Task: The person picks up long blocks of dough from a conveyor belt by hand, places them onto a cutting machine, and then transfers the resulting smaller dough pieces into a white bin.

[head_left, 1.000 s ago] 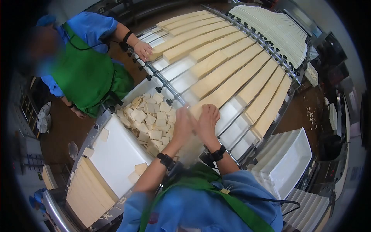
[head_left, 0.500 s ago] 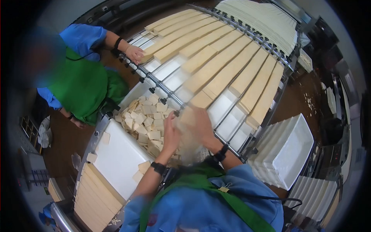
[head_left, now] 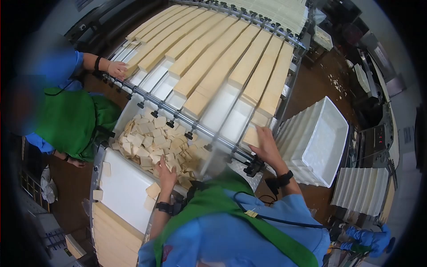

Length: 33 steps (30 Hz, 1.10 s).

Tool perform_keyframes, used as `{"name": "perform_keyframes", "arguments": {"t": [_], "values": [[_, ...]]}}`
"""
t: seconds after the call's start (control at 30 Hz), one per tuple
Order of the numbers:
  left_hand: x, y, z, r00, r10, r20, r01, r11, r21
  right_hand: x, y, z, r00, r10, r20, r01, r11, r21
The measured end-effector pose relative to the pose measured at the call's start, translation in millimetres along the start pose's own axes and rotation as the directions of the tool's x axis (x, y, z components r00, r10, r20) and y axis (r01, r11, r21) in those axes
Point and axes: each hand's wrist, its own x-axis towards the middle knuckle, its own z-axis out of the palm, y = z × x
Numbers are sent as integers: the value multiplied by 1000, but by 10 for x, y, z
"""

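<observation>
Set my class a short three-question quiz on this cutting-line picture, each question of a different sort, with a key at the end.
1. True or false: the right hand lies on the near end of a pale slab in a lane of the rack.
2. Multiple choice: the left hand rests on A) the white tub, B) the pile of cut squares, C) a green apron.
3. Fill in: the co-worker's hand touches the rack on the person's ____ side.

Key: 1 true; 2 B; 3 left.
</observation>
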Motion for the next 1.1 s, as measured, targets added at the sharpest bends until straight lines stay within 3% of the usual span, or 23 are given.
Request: {"name": "perform_keyframes", "arguments": {"t": [0.07, 0.2, 0.27, 0.4, 0.47, 0.57, 0.67, 0.9, 0.97, 1.0, 1.07, 1.1], "values": [[0, 108, -30, 982, -89, 164, 115, 981, -155, 132, -44, 9, 980, 80, 180, -68, 995, -73], [-33, 15, 97, 991, 17, 133, 4, 988, -157, 265, 51, 76, 971, 121, 204, -72, 971, -229], [-79, -56, 129, 988, 9, 156, 25, 977, -214, 259, 124, 74, 992, 113, 48, -97, 963, -250], [-239, -147, 152, 980, -77, 183, 120, 963, -241, 162, 217, 137, 996, 84, 21, -77, 973, -219], [-251, -468, 337, 983, -25, 184, 58, 983, -175, 156, 225, 173, 981, 147, 128, -94, 932, -350], [-319, -262, 221, 968, -74, 238, 98, 991, -90, 261, 109, 62, 964, 150, 221, -33, 887, -460], [-340, -245, 229, 957, -87, 275, 129, 982, -139, 291, 194, 118, 942, 225, 251, -91, 887, -452], [-344, -256, 235, 954, -90, 286, 140, 978, -157, 218, 188, 146, 972, 203, 119, -130, 886, -446], [-337, -408, 308, 957, -38, 289, 93, 979, -179, 204, 178, 192, 996, 66, -60, -89, 799, -595], [-340, -389, 295, 957, -40, 288, 95, 979, -179, 243, 185, 189, 996, 65, -59, -87, 799, -595], [-361, -353, 269, 923, -92, 374, 180, 961, -208, 368, 223, 165, 962, 268, -56, -248, 764, -595], [-354, -367, 290, 923, -92, 373, 180, 961, -209, 430, 279, 180, 962, 267, -56, -247, 764, -596]]}}
